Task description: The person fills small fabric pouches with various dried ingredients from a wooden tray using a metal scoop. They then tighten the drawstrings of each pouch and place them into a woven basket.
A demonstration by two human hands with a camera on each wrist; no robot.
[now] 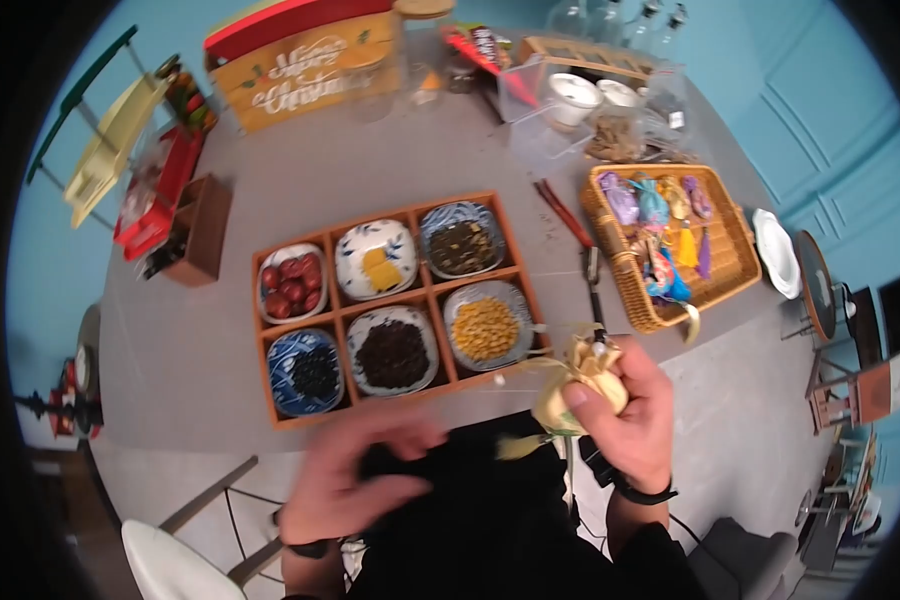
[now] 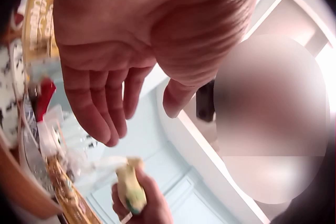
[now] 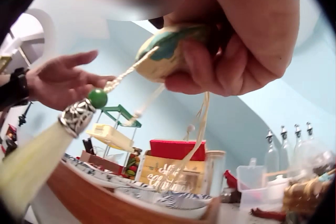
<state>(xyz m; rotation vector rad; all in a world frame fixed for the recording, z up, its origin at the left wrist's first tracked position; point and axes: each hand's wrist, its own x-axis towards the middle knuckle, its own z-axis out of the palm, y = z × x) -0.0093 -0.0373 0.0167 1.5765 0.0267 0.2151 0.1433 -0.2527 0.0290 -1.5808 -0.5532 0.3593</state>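
Note:
My right hand (image 1: 638,415) grips a cream drawstring sachet (image 1: 552,408), its gathered neck uppermost, just off the tray's near right corner. In the right wrist view the sachet (image 3: 165,56) shows a green patch, and from it hang a twisted cord, a green bead (image 3: 97,98), a silver cap and a pale yellow tassel (image 3: 31,163). White beads dangle on its drawstrings. My left hand (image 1: 355,478) is held at the tray's near edge with relaxed, apart fingers and nothing in it. The wooden tray (image 1: 526,290) holds patterned bowls of red dates (image 1: 292,284), yellow pieces, dried leaves, black beans, dark bits and yellow beans (image 1: 485,328).
Right of the tray stands a wicker basket (image 1: 625,290) with several coloured sachets and tassels. Between them lie reddish-brown sticks (image 1: 565,215) and a dark-handled tool (image 1: 595,285). Clear plastic boxes (image 1: 530,135) and glass bottles are behind, a Christmas box (image 1: 310,75) at the back left.

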